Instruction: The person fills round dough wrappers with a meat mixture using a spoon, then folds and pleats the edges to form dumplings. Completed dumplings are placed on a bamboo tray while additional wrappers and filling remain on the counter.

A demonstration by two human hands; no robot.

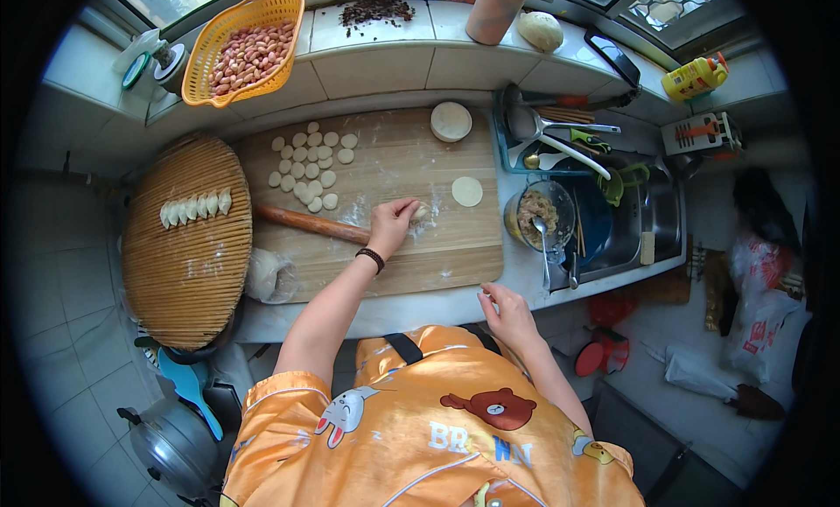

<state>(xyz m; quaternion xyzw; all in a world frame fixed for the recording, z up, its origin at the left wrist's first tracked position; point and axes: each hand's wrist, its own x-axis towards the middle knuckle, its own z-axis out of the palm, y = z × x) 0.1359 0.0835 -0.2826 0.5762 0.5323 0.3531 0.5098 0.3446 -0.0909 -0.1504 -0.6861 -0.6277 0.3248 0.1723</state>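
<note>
My left hand (392, 226) pinches a small piece of dough (420, 212) over the floured wooden board (394, 265). A wooden rolling pin (315, 223) lies on the board, its right end beside that hand. My right hand (508, 309) is at the counter's front edge, fingers curled and apart, with nothing visible in it. One rolled dough wrapper (467, 191) lies flat at the board's right. Several small dough discs (300, 154) are grouped at the back left. A round container of flour (451, 121) stands near the back right corner.
Folded dumplings (195, 208) form a row on a round slatted tray (187, 284) at left. Bagged dough (266, 276) sits beside it. A glass bowl of filling (539, 218) with a spoon stands by the sink (658, 212). A yellow basket of peanuts (244, 51) is on the ledge.
</note>
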